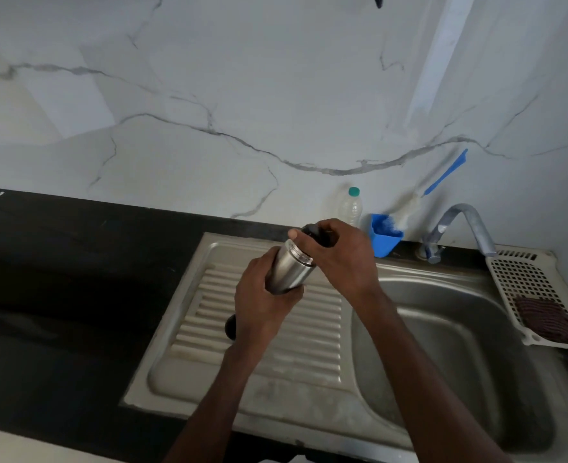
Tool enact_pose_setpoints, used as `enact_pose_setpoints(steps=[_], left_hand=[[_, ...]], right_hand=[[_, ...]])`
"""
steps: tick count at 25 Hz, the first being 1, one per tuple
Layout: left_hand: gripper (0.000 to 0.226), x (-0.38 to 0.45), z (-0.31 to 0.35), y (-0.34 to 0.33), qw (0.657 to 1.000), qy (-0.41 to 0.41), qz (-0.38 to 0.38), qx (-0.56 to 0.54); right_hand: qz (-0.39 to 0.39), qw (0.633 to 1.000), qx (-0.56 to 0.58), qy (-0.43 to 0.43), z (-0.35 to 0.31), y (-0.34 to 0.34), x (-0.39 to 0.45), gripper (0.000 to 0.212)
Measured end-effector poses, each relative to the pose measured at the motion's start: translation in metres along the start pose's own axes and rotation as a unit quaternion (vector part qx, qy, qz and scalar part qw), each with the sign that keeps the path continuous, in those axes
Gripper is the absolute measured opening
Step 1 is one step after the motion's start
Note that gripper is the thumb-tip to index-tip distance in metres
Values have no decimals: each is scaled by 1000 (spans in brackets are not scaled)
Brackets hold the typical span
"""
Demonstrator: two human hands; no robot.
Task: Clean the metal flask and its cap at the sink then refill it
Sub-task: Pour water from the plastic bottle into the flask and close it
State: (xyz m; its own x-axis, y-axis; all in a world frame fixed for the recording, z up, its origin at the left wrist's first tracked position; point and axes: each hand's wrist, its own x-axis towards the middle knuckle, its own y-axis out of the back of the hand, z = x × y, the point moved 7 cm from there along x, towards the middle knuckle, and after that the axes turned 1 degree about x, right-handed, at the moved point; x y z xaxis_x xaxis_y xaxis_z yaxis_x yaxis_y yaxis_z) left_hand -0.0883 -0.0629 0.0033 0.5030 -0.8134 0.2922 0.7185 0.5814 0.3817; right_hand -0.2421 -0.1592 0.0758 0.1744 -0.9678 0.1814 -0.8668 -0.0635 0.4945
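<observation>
We've got both hands up over the ribbed drainboard (275,329) of the steel sink (442,345), and the metal flask (291,269) is held tilted between them, above the board. The left hand (262,302) wraps its fingers round the flask's lower body, its dark base poking out below the wrist; the right hand (339,252) curls over the black cap (319,235) at the top end (threads on the neck show just under it). To the right the basin lies open, the tap (466,225) arching over its far rim. Along the back edge stand a clear bottle (351,205) and a blue cup (384,237) with a brush (419,192); a white basket (536,295) hangs at the right rim. The dark tabletop (58,279) stretches left.
</observation>
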Motion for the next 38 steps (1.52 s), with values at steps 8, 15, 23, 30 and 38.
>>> enact_pose_setpoints(steps=[8, 15, 23, 30, 38], left_hand=[[81, 34, -70, 114, 982, 81, 154, -77], [79, 18, -110, 117, 983, 115, 138, -48], [70, 9, -102, 85, 992, 89, 87, -11], [71, -16, -68, 27, 996, 80, 27, -12], [76, -33, -23, -44, 997, 43, -40, 46]], right_hand=[[-104, 989, -40, -98, 75, -144, -40, 24], [-349, 899, -261, 40, 102, -233, -95, 78], [-129, 869, 311, -364, 147, -159, -66, 53], [119, 982, 127, -76, 113, -16, -47, 59], [52, 962, 237, -122, 146, 70, -43, 70]])
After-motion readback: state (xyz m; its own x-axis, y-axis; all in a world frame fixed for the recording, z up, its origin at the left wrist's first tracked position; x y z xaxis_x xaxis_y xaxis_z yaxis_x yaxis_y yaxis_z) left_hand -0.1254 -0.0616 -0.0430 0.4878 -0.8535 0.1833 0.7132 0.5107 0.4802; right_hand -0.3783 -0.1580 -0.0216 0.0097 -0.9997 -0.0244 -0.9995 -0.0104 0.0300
